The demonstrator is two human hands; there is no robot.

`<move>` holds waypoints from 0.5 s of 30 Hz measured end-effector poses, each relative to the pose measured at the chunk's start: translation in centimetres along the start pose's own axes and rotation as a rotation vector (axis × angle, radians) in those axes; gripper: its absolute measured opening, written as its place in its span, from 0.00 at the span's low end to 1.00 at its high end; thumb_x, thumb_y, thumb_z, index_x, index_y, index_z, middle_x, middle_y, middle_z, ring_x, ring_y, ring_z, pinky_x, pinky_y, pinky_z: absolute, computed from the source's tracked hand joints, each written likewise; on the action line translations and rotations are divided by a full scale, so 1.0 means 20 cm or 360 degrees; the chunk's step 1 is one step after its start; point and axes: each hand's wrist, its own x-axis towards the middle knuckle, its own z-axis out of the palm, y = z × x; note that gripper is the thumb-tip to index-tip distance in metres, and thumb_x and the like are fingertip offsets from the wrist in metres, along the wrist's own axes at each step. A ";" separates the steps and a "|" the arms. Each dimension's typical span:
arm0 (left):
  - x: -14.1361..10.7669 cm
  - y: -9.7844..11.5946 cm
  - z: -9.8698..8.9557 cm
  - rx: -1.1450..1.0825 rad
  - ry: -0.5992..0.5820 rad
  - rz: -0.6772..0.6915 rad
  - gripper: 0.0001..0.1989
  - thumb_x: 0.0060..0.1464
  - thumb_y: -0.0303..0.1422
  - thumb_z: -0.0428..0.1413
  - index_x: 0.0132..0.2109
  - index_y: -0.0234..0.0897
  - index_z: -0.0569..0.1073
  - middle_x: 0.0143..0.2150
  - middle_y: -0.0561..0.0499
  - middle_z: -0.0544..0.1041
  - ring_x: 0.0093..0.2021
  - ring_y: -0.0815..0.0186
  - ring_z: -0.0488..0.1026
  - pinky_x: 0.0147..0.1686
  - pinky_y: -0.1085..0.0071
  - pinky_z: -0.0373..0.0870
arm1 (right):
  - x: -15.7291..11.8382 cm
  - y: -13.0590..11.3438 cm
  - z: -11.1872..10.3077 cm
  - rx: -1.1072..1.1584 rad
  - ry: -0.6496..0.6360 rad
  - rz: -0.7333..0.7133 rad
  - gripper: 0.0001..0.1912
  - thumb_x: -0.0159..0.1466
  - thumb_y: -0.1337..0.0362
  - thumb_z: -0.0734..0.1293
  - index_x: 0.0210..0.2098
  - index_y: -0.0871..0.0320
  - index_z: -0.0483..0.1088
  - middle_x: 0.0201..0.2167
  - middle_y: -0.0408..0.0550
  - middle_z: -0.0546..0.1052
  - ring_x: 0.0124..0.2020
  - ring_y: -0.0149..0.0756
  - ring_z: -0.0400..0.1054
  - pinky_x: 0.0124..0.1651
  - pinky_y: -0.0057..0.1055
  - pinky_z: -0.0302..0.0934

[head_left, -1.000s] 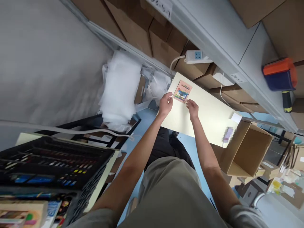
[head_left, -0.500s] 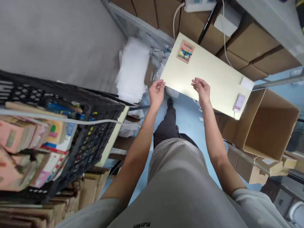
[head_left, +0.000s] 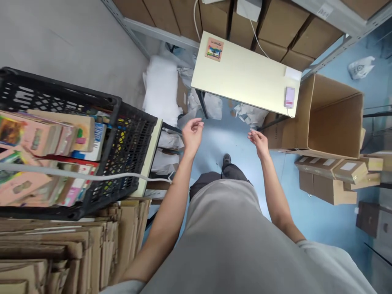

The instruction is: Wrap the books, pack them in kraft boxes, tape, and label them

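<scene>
My left hand (head_left: 192,132) hovers over the blue floor with loosely curled fingers and nothing visible in it. To its right, my right hand (head_left: 258,141) is also in the air, fingers slightly bent and apart, holding nothing. Both hands are short of the near edge of a pale table (head_left: 245,77) and touch nothing. On the table's left end lies a pink book (head_left: 214,49) with a colourful cover picture. At its right end are a white slip (head_left: 292,73) and a purple-pink phone-like device (head_left: 289,97) with a cable, partly blurred.
A black crate (head_left: 122,106) of books stands left, above stacked flat cardboard (head_left: 101,245). A grey cable (head_left: 107,177) crosses it. White foam sheets (head_left: 162,92) stand by the wall. An open carton (head_left: 335,118) is right of the table, with smaller boxes (head_left: 333,167) nearby. Shelved cartons (head_left: 284,24) line the back.
The table now appears farther from me, and both hands have come away from its near edge over the floor. The view has shifted, showing more floor on the right.
</scene>
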 end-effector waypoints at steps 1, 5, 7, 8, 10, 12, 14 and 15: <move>-0.06 -0.01 -0.05 0.0007 0.0002 -0.0018 0.11 0.64 0.36 0.64 0.51 0.38 0.82 0.44 0.46 0.86 0.42 0.63 0.85 0.47 0.69 0.83 | -0.09 0.05 -0.02 0.0018 0.0041 0.0032 0.18 0.64 0.51 0.80 0.47 0.56 0.82 0.46 0.52 0.90 0.43 0.36 0.84 0.55 0.35 0.75; -0.32 -0.12 -0.28 -0.0016 0.0020 -0.0113 0.11 0.63 0.33 0.62 0.51 0.37 0.81 0.43 0.46 0.86 0.41 0.63 0.85 0.46 0.69 0.83 | -0.40 0.24 -0.04 0.0025 0.0172 0.0166 0.19 0.61 0.50 0.81 0.43 0.57 0.81 0.44 0.53 0.90 0.41 0.35 0.84 0.53 0.33 0.74; -0.43 -0.20 -0.39 -0.0032 0.0027 -0.0176 0.10 0.63 0.33 0.62 0.50 0.38 0.81 0.42 0.46 0.85 0.41 0.63 0.85 0.46 0.68 0.84 | -0.53 0.33 0.00 -0.0008 0.0173 0.0213 0.21 0.60 0.49 0.82 0.42 0.57 0.81 0.44 0.54 0.90 0.40 0.36 0.84 0.53 0.34 0.73; -0.48 -0.24 -0.43 -0.0043 0.0032 -0.0206 0.09 0.63 0.33 0.62 0.49 0.38 0.81 0.42 0.47 0.85 0.41 0.63 0.85 0.46 0.68 0.85 | -0.59 0.36 0.02 -0.0027 0.0156 0.0217 0.21 0.60 0.48 0.82 0.42 0.57 0.80 0.44 0.54 0.90 0.41 0.36 0.84 0.53 0.35 0.73; -0.56 -0.31 -0.50 -0.0077 0.0046 -0.0253 0.08 0.62 0.32 0.61 0.48 0.38 0.81 0.41 0.47 0.85 0.40 0.63 0.85 0.46 0.67 0.85 | -0.68 0.40 0.07 -0.0059 0.0097 0.0191 0.23 0.61 0.46 0.81 0.43 0.57 0.80 0.45 0.54 0.90 0.42 0.37 0.84 0.55 0.36 0.74; -0.61 -0.35 -0.54 -0.0115 0.0055 -0.0280 0.08 0.62 0.32 0.61 0.47 0.38 0.80 0.41 0.47 0.85 0.40 0.63 0.85 0.46 0.67 0.86 | -0.74 0.42 0.11 -0.0082 0.0031 0.0156 0.23 0.62 0.45 0.80 0.44 0.56 0.80 0.46 0.54 0.89 0.43 0.37 0.84 0.56 0.37 0.74; -0.65 -0.37 -0.54 -0.0150 0.0041 -0.0284 0.08 0.61 0.30 0.60 0.47 0.38 0.80 0.41 0.47 0.84 0.39 0.64 0.85 0.46 0.68 0.86 | -0.78 0.40 0.13 -0.0100 -0.0010 0.0137 0.23 0.63 0.45 0.80 0.45 0.56 0.80 0.46 0.54 0.89 0.43 0.37 0.84 0.57 0.37 0.74; -0.66 -0.37 -0.54 -0.0168 0.0024 -0.0279 0.08 0.61 0.29 0.60 0.47 0.38 0.80 0.41 0.47 0.84 0.39 0.64 0.85 0.46 0.68 0.85 | -0.79 0.39 0.14 -0.0108 -0.0021 0.0131 0.22 0.63 0.46 0.80 0.46 0.56 0.80 0.46 0.53 0.89 0.44 0.37 0.84 0.57 0.37 0.74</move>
